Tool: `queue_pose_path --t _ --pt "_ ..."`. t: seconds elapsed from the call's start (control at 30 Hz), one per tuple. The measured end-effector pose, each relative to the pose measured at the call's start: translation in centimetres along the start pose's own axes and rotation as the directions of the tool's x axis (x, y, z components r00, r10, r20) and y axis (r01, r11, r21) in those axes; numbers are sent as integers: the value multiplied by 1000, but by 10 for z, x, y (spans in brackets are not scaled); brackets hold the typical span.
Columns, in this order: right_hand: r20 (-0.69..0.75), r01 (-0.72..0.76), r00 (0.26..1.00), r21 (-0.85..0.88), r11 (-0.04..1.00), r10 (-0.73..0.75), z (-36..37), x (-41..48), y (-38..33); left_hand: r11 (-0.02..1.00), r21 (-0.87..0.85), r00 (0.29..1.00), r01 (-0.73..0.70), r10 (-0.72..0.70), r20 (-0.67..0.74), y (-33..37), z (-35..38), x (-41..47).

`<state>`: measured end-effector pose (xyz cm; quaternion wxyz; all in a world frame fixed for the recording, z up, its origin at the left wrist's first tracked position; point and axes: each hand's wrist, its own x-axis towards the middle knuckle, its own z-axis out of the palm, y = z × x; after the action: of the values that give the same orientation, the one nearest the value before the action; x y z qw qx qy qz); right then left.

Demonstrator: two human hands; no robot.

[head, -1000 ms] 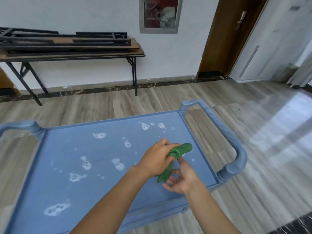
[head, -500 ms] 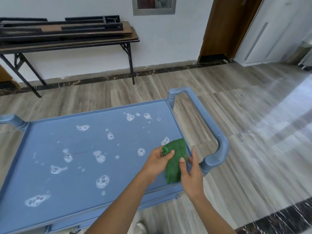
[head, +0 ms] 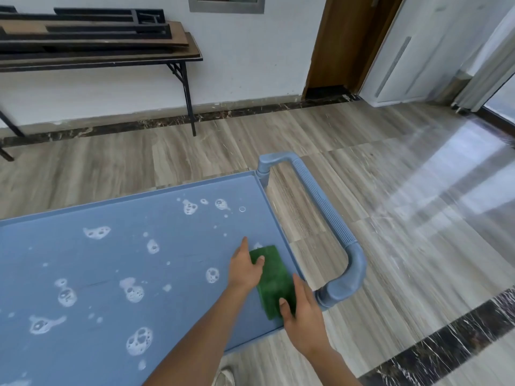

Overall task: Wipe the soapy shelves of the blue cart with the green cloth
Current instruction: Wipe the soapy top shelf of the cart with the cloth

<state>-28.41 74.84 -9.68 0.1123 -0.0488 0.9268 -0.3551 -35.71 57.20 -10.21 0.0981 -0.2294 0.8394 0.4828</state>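
The blue cart's top shelf [head: 106, 268] fills the lower left, dotted with several white soap foam patches [head: 139, 341]. The green cloth [head: 274, 280] lies spread flat on the shelf's right end, close to the raised rim and the cart's right handle [head: 328, 218]. My left hand [head: 245, 270] rests on the cloth's left edge, thumb on top of it and index finger stretched forward. My right hand [head: 302, 310] holds the cloth's near right corner, thumb pressed on the fabric.
A folding table [head: 178, 58] stacked with dark boards stands against the white back wall. A brown door [head: 340, 43] and a white cabinet [head: 418, 51] are at the back right. Wood-look floor surrounds the cart. A shoe tip [head: 224, 378] shows below the shelf.
The cloth went from bunched in both hands above the shelf to unfolded and laid flat at the shelf's right end. My hands have spread apart along its edges.
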Motion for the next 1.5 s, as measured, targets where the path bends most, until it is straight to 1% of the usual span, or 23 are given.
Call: queue_pose_path --t 0.07,0.13,0.2,0.27,0.33,0.4,0.43,0.53,0.57,0.67,0.73,0.9,1.03,1.13,1.27,1.37,1.5 --pt "43 64 997 -117 991 -60 6 9 4 977 181 994 -109 113 -9 -12 -5 8" --pt "77 133 990 -222 966 -118 11 22 4 902 385 977 -197 212 4 -26 -7 9" --pt "95 220 975 -308 926 -200 14 36 -3 824 524 969 -218 246 16 -38 -9 2" --pt "85 314 949 -364 877 -304 18 50 -11 782 584 967 -218 254 21 -49 -12 -13" --pt "115 379 924 -416 827 -365 23 65 -17 767 607 959 -208 283 -30 -62 -15 -32" --pt "190 412 911 -482 774 -366 30 74 -17 733 652 940 -195 329 -89 -79 -13 -51" --pt "222 418 908 -511 751 -355 34 77 -12 721 670 943 -178 320 -93 -86 -12 -62" --pt "275 423 906 -561 711 -322 50 78 7 710 694 965 -117 246 -89 -114 -1 -91" --pt "267 414 910 -572 708 -316 53 79 11 710 697 966 -95 235 -107 -121 6 -98" --pt "261 407 913 -578 707 -312 57 81 17 708 706 981 -1 136 -135 -130 24 -113" --pt "256 415 910 -575 705 -327 60 81 22 693 719 979 40 119 -168 -130 32 -113" --pt "241 412 911 -558 720 -335 59 80 19 746 662 957 73 134 -257 -119 24 -87" --pt "208 426 903 -548 720 -376 58 81 21 782 611 949 119 91 -302 -100 -17 -29" --pt "153 431 895 -543 721 -420 64 82 28 790 596 962 143 29 -270 -84 -65 31" --pt "40 434 872 -524 732 -488 75 89 34 767 622 980 156 -41 -196 -72 -113 92" --pt "21 441 862 -521 731 -506 78 89 38 786 589 982 186 -141 -122 -79 -115 102" --pt "23 401 890 -514 758 -455 79 94 32 770 617 987 161 -127 -98 -87 -114 100"
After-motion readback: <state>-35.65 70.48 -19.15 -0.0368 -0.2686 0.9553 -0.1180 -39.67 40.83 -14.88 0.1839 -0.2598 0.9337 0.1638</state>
